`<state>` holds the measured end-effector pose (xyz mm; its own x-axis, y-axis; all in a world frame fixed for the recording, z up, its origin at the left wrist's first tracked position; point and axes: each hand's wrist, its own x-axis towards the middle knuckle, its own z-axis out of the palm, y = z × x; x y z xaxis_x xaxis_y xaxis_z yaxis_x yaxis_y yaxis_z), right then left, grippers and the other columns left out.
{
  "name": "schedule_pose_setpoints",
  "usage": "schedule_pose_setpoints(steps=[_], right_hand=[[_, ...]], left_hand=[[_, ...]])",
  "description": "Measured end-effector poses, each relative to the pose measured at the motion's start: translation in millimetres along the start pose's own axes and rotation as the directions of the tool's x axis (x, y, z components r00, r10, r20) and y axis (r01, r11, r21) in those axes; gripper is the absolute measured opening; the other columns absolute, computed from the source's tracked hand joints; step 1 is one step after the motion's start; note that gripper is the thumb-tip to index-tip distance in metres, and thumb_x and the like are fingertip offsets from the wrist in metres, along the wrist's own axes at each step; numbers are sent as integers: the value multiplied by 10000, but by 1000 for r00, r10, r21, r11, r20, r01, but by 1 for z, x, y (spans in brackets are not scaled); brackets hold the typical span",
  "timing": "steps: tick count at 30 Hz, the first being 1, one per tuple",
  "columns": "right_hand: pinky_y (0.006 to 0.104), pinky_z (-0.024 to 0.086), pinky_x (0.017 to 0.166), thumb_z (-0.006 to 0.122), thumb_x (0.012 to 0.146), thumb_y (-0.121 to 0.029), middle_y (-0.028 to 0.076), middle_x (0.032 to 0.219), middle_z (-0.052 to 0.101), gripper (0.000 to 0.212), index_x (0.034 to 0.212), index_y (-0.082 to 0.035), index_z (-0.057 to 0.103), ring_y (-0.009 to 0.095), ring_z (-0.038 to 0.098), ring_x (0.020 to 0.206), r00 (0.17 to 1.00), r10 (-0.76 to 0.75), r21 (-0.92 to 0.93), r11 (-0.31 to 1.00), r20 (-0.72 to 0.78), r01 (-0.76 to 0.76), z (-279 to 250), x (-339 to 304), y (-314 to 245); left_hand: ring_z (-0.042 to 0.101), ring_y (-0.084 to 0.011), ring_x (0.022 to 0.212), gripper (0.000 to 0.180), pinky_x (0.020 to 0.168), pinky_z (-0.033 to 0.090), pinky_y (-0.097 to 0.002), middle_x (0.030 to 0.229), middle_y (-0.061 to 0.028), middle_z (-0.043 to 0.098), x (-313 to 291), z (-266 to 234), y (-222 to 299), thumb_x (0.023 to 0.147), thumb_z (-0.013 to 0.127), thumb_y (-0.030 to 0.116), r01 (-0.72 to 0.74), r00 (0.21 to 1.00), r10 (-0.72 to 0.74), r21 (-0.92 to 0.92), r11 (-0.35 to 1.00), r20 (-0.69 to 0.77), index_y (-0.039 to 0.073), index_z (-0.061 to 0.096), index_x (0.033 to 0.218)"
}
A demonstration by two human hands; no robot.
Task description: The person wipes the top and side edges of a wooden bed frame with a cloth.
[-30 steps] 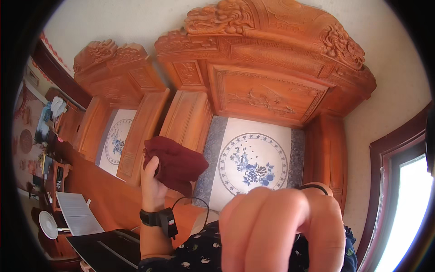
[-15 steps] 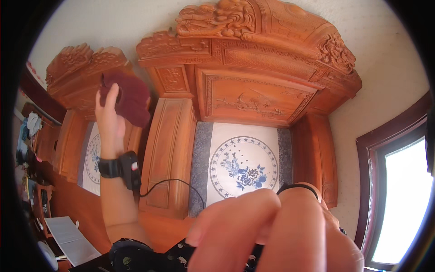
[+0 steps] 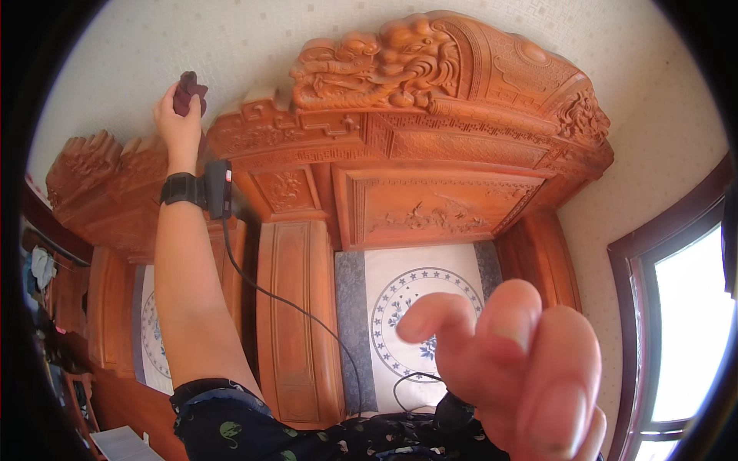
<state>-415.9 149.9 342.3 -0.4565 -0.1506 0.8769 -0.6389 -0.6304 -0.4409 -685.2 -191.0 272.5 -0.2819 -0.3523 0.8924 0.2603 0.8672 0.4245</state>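
My left hand (image 3: pixel 179 127) is raised at the upper left, its fingers closed around a bunched dark maroon cloth (image 3: pixel 189 94). The cloth is in front of the pale wall, just above the carved top edge of the wooden chair back (image 3: pixel 254 123); whether it touches the wood I cannot tell. My right hand (image 3: pixel 515 361) hangs large and close at the lower right, fingers loosely bent and apart, nothing in them. Behind it is a white seat cushion (image 3: pixel 384 261) with a blue floral ring, partly hidden by the fingers.
A wooden armrest (image 3: pixel 296 307) stands left of the cushion. A second carved chair (image 3: pixel 108 207) is at the far left. From the black device (image 3: pixel 219 188) on my left wrist a cable (image 3: pixel 300 307) trails down across the armrest. At the right is a bright window (image 3: pixel 692 330).
My left hand has lifted the cloth up from in front of the left chair to above the carved edge, and the cloth is more bunched. My right hand has shifted right, its fingers spreading.
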Motion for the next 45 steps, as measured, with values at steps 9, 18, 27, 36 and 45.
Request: schedule_pose_setpoints(steps=[9, 18, 27, 36, 45], right_hand=[[412, 319, 949, 535, 851, -197, 193, 1210, 393, 183, 960, -71, 461, 258, 387, 1136, 797, 570, -127, 791, -200, -598, -83, -73, 47], [355, 369, 901, 498, 868, -205, 155, 1173, 434, 202, 982, -39, 483, 195, 447, 1028, 679, 673, -90, 688, -294, -721, -109, -98, 62], [328, 395, 843, 474, 862, -151, 126, 1100, 479, 143, 923, -32, 524, 189, 461, 1012, 601, 707, -71, 624, -373, -778, -116, -118, 55], [320, 403, 832, 489, 855, -170, 124, 1093, 487, 173, 921, -17, 537, 179, 482, 968, 593, 738, -98, 597, -322, -796, -103, -110, 73], [303, 411, 825, 512, 850, -195, 114, 1085, 491, 217, 917, 5, 562, 170, 509, 921, 567, 772, -75, 572, -288, -817, -102, -113, 72]], left_hand=[[466, -263, 1088, 282, 929, 386, -346, 1163, -83, 508, -9, -2, 5, 807, 561, 48, -237, 861, 278, -148, 960, 426, 98, 575, 1084], [456, -278, 1078, 259, 908, 407, -329, 1122, -91, 534, -11, -6, 10, 790, 525, -41, -412, 740, 300, 53, 910, 601, 41, 588, 1028], [560, -140, 809, 289, 700, 456, -272, 938, -96, 612, -16, -10, -52, 810, 580, 79, 722, 628, -591, -96, 685, 505, -30, 556, 1076], [508, -312, 928, 221, 810, 430, -360, 975, -108, 571, -33, -26, 10, 733, 559, -45, -210, 931, 209, -28, 977, 298, 55, 623, 920], [574, -330, 866, 245, 754, 456, -375, 888, -163, 611, 0, -8, -21, 800, 565, 186, 112, 842, -130, 66, 992, 523, 56, 589, 1007]])
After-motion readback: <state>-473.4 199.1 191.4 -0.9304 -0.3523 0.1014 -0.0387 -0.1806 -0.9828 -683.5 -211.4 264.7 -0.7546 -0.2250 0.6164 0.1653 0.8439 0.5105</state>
